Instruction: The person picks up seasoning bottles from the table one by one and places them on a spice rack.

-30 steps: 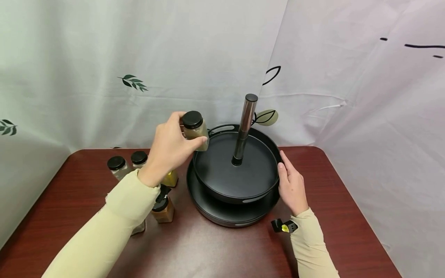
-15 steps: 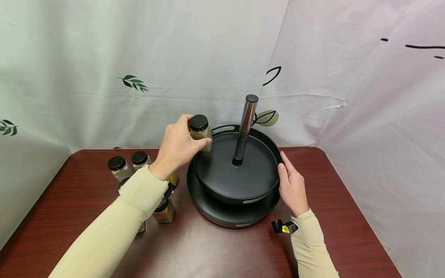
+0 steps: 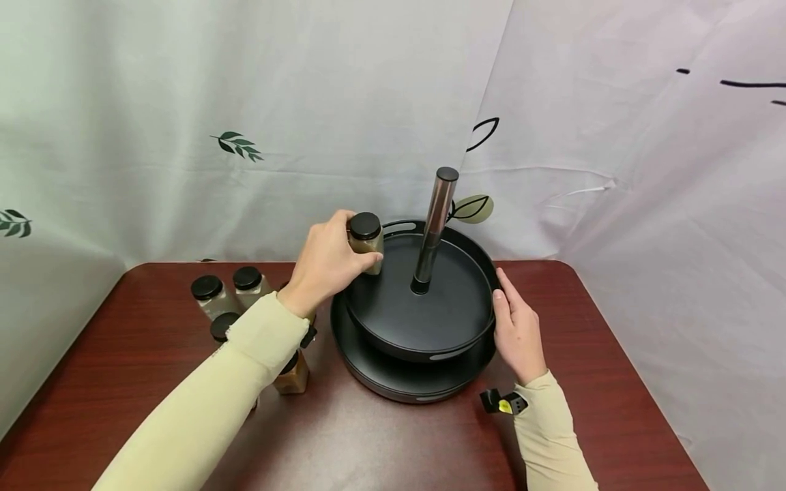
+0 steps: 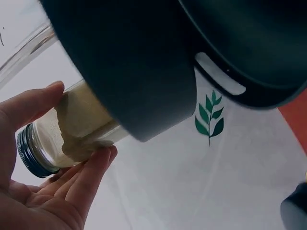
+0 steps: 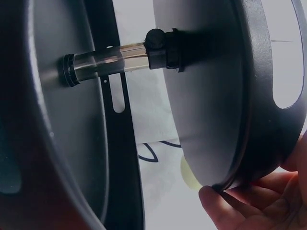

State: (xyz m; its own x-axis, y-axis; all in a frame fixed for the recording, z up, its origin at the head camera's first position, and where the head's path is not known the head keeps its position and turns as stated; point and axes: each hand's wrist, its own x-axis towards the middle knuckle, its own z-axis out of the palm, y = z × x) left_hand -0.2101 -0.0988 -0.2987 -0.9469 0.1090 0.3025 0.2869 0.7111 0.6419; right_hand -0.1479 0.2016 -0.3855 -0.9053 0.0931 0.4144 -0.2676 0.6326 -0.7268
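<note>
My left hand (image 3: pixel 328 258) grips a small glass spice jar (image 3: pixel 365 228) with a black lid and tan powder inside. The jar is upright at the left rim of the upper tray (image 3: pixel 457 303) of a black two-tier turntable. In the left wrist view, the tray's wall hides the base of the spice jar (image 4: pixel 76 125), so I cannot tell whether it touches the tray floor. My right hand (image 3: pixel 518 334) holds the upper tray's right rim; in the right wrist view, its fingers (image 5: pixel 223 206) curl around the wall and underside.
A tall clear-and-black post (image 3: pixel 436 218) rises from the upper tray's centre. The wider lower tray (image 3: pixel 371 372) rests on the dark red table (image 3: pixel 393 443). Several black-lidded jars (image 3: pixel 207 290) stand at the left, partly behind my left sleeve (image 3: pixel 202 402). A white curtain (image 3: pixel 307 102) hangs behind.
My left hand has carried the spice jar to the right and slightly down, over the upper tray's left rim. The right hand has stayed on the rim.
</note>
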